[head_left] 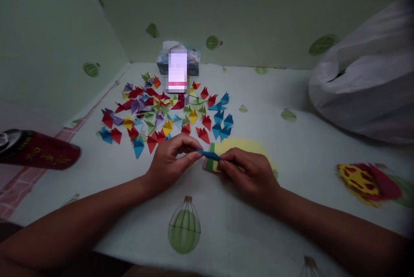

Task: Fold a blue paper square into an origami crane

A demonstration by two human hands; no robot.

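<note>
My left hand [171, 160] and my right hand [247, 173] meet over the table's middle, both pinching a small folded blue paper piece [209, 155] between fingertips. Under my right hand lies a stack of square paper sheets [241, 145], yellow on top with green and pink edges showing. Beyond my hands spreads a pile of many folded paper pieces [168, 113] in red, blue, yellow, green and purple.
A red can [39, 150] lies on its side at the left edge. A tissue box [177, 63] stands at the back against the wall. A large white plastic bag [365, 83] fills the right. The tablecloth [291, 147] shows balloon prints.
</note>
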